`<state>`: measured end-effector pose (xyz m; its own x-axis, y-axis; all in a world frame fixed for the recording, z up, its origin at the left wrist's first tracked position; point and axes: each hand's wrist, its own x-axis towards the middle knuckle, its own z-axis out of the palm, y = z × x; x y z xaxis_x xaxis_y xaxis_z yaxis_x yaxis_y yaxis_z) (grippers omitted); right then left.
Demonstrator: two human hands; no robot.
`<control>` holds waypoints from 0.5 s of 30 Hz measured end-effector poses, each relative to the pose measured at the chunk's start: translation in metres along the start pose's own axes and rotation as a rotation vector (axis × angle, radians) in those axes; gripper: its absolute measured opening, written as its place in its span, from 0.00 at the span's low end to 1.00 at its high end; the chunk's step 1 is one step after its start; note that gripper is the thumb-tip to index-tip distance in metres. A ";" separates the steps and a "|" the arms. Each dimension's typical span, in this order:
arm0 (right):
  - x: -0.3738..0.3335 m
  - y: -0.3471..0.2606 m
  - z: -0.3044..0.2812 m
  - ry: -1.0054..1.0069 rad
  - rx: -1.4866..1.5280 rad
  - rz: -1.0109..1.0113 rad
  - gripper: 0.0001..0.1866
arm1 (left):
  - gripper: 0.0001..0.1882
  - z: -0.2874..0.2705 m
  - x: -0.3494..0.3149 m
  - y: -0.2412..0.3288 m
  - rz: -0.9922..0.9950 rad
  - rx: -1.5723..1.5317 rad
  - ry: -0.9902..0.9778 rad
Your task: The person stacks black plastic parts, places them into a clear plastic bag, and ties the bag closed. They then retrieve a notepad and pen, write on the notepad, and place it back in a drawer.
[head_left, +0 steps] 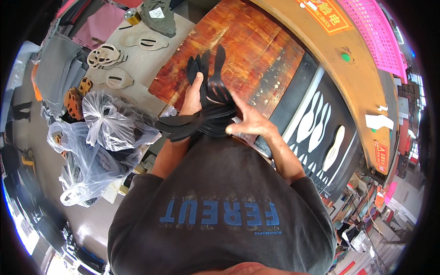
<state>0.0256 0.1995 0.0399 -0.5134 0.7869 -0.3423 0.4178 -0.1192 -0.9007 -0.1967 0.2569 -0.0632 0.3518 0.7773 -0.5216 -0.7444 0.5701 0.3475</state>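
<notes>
A stack of thin black cut-out pieces (215,120), curved like shoe uppers, is held in front of my chest between both hands. My left hand (192,97) is closed round its left part, the thumb lying over upright strips. At the stack's right edge is my right hand (253,120), thumb at the near side and fingers reaching behind. Several narrow ends stick out at the left and the top. One slotted piece (219,87) stands up between the hands. Beyond the stack lies a worn orange-brown board (256,43).
Beige cut-out pieces (149,41) and a small gold can (132,16) lie on the pale table at left. Clear plastic bags (107,121) sit nearer. An orange machine beam (355,59) curves past the right, above a black sheet (337,110) with white shapes. A pink basket (373,34) is at upper right.
</notes>
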 end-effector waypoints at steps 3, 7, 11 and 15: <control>0.000 -0.017 0.034 0.110 -0.599 -0.222 0.74 | 0.25 -0.008 0.013 0.004 -0.027 0.041 0.009; 0.016 -0.015 0.063 0.238 -0.804 -0.194 0.57 | 0.24 -0.006 0.023 0.008 -0.024 -0.082 0.050; 0.034 0.001 0.037 0.388 -0.298 -0.253 0.33 | 0.26 0.018 0.004 0.019 -0.105 -0.003 0.212; 0.032 -0.003 0.002 0.328 0.384 0.013 0.20 | 0.23 0.067 -0.022 0.030 0.274 0.029 -0.012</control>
<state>0.0067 0.2242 0.0312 -0.2221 0.9252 -0.3077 0.0849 -0.2960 -0.9514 -0.1884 0.2746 0.0112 0.1463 0.9065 -0.3961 -0.7960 0.3456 0.4969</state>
